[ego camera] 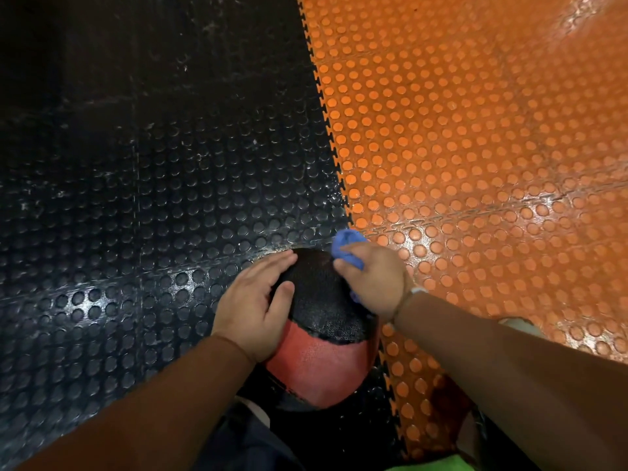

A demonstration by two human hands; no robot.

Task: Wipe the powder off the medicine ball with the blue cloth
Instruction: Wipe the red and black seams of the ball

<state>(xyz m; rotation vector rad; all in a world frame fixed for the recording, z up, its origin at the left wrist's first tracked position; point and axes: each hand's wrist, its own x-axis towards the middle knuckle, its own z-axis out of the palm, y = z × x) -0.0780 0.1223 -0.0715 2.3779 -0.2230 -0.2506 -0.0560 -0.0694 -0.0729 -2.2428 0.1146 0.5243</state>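
Head view, lower centre: I see one medicine ball [323,338] on the seam between black mat [136,181] and orange mat [475,130]. My left hand [253,304] rests flat on it, fingers straight. My right hand [373,282] clutches the one blue cloth [346,244] against the ball's far side. I judge this the wiping step; next, sweep toward the red panel.

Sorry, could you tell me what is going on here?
A person is cleaning a black-and-red medicine ball over the studded floor mats. The left hand rests flat on the ball's side, while the right hand grips a bunched blue cloth against its far upper part. No powder shows clearly.
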